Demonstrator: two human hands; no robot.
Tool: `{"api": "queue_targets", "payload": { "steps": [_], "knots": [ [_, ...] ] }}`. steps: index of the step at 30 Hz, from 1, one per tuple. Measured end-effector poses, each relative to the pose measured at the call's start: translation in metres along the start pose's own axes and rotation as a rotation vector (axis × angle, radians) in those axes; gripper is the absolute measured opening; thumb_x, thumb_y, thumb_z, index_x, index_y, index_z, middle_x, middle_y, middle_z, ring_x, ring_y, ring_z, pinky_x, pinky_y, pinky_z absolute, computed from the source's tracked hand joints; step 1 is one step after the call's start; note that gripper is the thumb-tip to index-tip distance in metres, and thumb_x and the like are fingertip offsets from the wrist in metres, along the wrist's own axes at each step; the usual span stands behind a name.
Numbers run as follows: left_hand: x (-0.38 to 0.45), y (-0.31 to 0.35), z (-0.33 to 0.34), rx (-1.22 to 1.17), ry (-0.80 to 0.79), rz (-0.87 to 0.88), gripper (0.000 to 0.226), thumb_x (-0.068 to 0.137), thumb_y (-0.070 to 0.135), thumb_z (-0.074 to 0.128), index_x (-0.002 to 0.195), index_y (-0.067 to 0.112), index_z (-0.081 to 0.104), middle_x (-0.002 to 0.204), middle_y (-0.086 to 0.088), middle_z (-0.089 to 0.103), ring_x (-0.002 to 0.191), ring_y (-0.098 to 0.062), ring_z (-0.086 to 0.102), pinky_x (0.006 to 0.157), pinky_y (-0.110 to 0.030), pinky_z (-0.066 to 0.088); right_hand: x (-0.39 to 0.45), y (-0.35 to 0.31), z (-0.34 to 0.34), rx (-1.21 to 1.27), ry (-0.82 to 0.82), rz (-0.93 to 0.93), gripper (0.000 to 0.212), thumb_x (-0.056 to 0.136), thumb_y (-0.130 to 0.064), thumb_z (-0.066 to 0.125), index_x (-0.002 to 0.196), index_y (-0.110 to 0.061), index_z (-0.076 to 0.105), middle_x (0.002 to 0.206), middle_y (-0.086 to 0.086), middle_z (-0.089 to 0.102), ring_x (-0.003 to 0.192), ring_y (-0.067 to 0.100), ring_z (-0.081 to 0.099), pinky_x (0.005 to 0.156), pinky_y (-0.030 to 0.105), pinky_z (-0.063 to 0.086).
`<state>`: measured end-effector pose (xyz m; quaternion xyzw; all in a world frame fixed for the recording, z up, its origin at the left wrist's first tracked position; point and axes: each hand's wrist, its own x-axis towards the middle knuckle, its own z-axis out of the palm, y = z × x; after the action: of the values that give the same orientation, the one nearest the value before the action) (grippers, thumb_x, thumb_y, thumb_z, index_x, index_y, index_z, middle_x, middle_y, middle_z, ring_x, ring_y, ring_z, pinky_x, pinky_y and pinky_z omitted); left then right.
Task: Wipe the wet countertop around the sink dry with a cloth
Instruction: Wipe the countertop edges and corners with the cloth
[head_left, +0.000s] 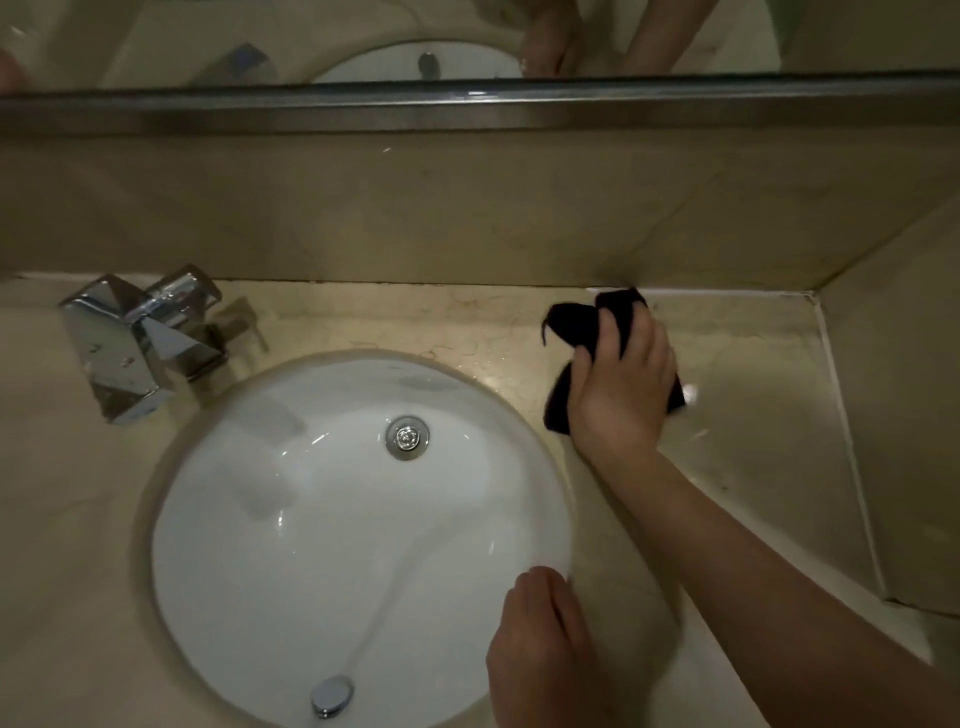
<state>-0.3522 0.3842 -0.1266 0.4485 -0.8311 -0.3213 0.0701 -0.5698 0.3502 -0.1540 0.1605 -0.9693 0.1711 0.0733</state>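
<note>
The right hand (626, 379), arm stretched forward, gripped the black cloth (582, 325) on the table (753, 467) right of the sink (291, 467). The left hand (540, 649), fingers loosely curled and empty, rested at the sink's near rim.

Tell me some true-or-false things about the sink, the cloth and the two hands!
1. The right hand holds a black cloth on the countertop. True.
2. The cloth lies inside the sink. False: it is on the counter, right of the basin.
3. The faucet stands at the sink's back left. True.
4. The left hand holds a sponge. False: it holds nothing and rests at the basin's rim.
5. The sink is round and white. True.
</note>
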Motion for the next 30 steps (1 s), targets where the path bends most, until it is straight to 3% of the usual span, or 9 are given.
{"api": "queue_targets", "payload": {
  "steps": [5, 12, 16, 19, 22, 24, 26, 29, 30],
  "knots": [
    [0.004, -0.012, 0.001, 0.110, -0.111, 0.065, 0.038, 0.097, 0.013, 0.034, 0.068, 0.020, 0.059, 0.063, 0.007, 0.044, 0.052, -0.012, 0.044, 0.047, -0.021, 0.019, 0.018, -0.038, 0.020, -0.034, 0.012, 0.022, 0.048, 0.100, -0.032, 0.049, 0.142, -0.009, 0.050, 0.148, 0.029, 0.041, 0.134, 0.048, 0.041, 0.114, 0.056, 0.029],
    [0.018, -0.021, 0.005, -0.079, -0.201, 0.019, 0.021, 0.091, 0.025, 0.043, 0.071, 0.025, 0.052, 0.065, 0.008, 0.044, 0.058, -0.009, 0.045, 0.048, -0.017, 0.020, 0.012, -0.020, 0.012, -0.016, -0.024, -0.187, 0.052, 0.103, -0.040, 0.035, 0.142, -0.009, 0.049, 0.148, 0.025, 0.041, 0.134, 0.044, 0.039, 0.115, 0.053, 0.027],
    [0.018, -0.023, 0.007, -0.124, -0.206, -0.051, 0.017, 0.093, 0.028, 0.041, 0.077, 0.031, 0.046, 0.067, 0.011, 0.048, 0.060, -0.005, 0.052, 0.043, -0.019, 0.032, 0.008, -0.025, 0.011, -0.014, -0.013, -0.169, 0.052, 0.103, -0.039, 0.032, 0.141, -0.008, 0.050, 0.147, 0.026, 0.042, 0.134, 0.044, 0.039, 0.116, 0.052, 0.026],
    [0.019, -0.020, -0.002, -0.247, -0.327, -0.167, 0.042, 0.106, 0.038, 0.020, 0.080, 0.032, 0.052, 0.071, 0.011, 0.052, 0.067, -0.005, 0.053, 0.049, -0.021, 0.040, 0.006, -0.030, 0.014, -0.035, 0.044, -0.135, 0.047, 0.104, -0.034, 0.037, 0.139, -0.007, 0.051, 0.144, 0.027, 0.045, 0.131, 0.045, 0.043, 0.114, 0.054, 0.030],
    [0.008, -0.019, -0.006, -0.220, -0.303, -0.191, 0.056, 0.098, 0.061, 0.018, 0.082, 0.027, 0.060, 0.077, 0.007, 0.066, 0.074, -0.005, 0.061, 0.065, -0.026, 0.052, 0.006, -0.034, 0.017, -0.050, 0.072, -0.090, 0.045, 0.103, -0.031, 0.041, 0.141, -0.007, 0.050, 0.145, 0.027, 0.045, 0.131, 0.045, 0.043, 0.112, 0.055, 0.031],
    [0.022, -0.037, -0.018, -0.319, -0.364, -0.236, 0.038, 0.092, 0.055, 0.027, 0.086, 0.033, 0.058, 0.076, 0.010, 0.070, 0.072, -0.006, 0.065, 0.075, -0.033, 0.054, 0.008, -0.043, 0.022, -0.038, 0.110, -0.041, 0.044, 0.102, -0.028, 0.045, 0.140, -0.007, 0.050, 0.145, 0.028, 0.045, 0.131, 0.046, 0.043, 0.112, 0.056, 0.030],
    [0.044, -0.066, -0.040, -0.306, -0.278, -0.203, 0.022, 0.094, 0.042, 0.035, 0.091, 0.039, 0.056, 0.078, 0.015, 0.069, 0.074, -0.005, 0.065, 0.077, -0.036, 0.054, 0.007, -0.054, 0.027, -0.034, 0.146, 0.029, 0.043, 0.102, -0.028, 0.045, 0.140, -0.006, 0.049, 0.146, 0.028, 0.044, 0.131, 0.047, 0.042, 0.112, 0.057, 0.029],
    [0.099, -0.117, -0.092, -0.183, 0.172, -0.099, 0.016, 0.099, 0.028, 0.046, 0.102, 0.032, 0.062, 0.098, 0.016, 0.064, 0.095, -0.008, 0.061, 0.089, -0.031, 0.049, 0.006, -0.066, 0.036, -0.033, 0.151, 0.027, 0.044, 0.103, -0.029, 0.043, 0.140, -0.005, 0.048, 0.146, 0.031, 0.043, 0.133, 0.049, 0.041, 0.111, 0.058, 0.028],
    [0.120, -0.135, -0.112, -0.113, 0.287, -0.046, 0.019, 0.099, 0.026, 0.047, 0.110, 0.026, 0.063, 0.108, 0.009, 0.064, 0.104, -0.014, 0.058, 0.094, -0.029, 0.044, 0.007, -0.066, 0.039, -0.039, 0.156, 0.012, 0.044, 0.104, -0.029, 0.042, 0.140, -0.005, 0.047, 0.146, 0.030, 0.043, 0.133, 0.049, 0.042, 0.111, 0.058, 0.029]
  ]
}}
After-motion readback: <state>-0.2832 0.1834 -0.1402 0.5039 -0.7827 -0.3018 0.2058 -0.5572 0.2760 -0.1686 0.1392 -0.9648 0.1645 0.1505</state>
